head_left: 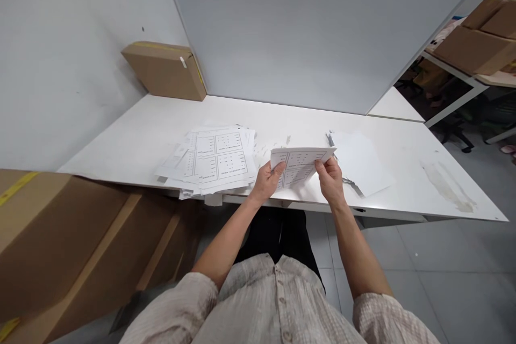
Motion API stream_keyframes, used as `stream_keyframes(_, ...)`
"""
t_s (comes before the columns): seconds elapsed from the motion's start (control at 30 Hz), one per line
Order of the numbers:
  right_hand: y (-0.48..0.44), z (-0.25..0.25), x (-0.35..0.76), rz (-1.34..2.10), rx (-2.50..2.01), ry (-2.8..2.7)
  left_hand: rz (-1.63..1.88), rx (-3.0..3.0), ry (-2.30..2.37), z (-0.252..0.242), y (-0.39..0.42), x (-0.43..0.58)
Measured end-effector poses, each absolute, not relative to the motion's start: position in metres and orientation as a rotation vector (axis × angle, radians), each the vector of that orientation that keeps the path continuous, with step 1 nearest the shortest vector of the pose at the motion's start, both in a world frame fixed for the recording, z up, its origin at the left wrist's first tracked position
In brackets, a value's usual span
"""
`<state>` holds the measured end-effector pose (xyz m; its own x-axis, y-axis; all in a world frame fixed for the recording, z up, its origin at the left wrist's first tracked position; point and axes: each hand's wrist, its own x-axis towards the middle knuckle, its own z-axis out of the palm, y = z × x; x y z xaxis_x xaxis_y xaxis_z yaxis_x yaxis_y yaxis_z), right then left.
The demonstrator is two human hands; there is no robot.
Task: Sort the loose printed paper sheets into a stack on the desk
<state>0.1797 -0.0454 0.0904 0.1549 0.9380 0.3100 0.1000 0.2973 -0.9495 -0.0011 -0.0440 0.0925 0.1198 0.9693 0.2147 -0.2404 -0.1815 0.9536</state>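
Note:
A printed sheet of paper [300, 164], boxed with text, is held up above the front of the white table; I cannot tell whether it is one sheet or several. My left hand [267, 180] grips its left edge, thumb on top. At its right edge my right hand [329, 176] pinches it between thumb and fingers. To the left lies an untidy pile of printed sheets [223, 164] with similar boxes. On the right, beyond my right hand, rests a pile of blank-looking white paper [360, 164] with grey strips along its left side.
A closed cardboard box [169, 72] stands at the table's back left corner against the grey panel [290, 32]. Large cardboard boxes [60, 247] fill the floor at left. Small scraps [264, 148] lie between the piles. Another table with cardboard boxes [475, 45] is at far right.

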Motion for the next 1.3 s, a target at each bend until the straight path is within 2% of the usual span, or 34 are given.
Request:
stream_keyframes(0.7, -0.046, 0.085, 0.186, 0.855, -1.123, -1.185, 1.269, 1.226, 0.770, 0.093, -0.045, -0.002)
stream_keyframes(0.93, -0.067, 0.107, 0.195, 0.943, -1.172, -1.262, 1.278, 1.032, 0.786, 0.103, -0.053, 0.003)
stream_keyframes(1.13, -0.102, 0.085, 0.218, 1.102, -1.581, -1.225, 1.041, 1.022, 0.885, 0.056, -0.062, 0.002)
stream_keyframes(1.3, -0.117, 0.057, 0.235, 1.427, -1.645, -1.024, 1.273, 1.412, 1.211, 0.024, -0.047, -0.006)
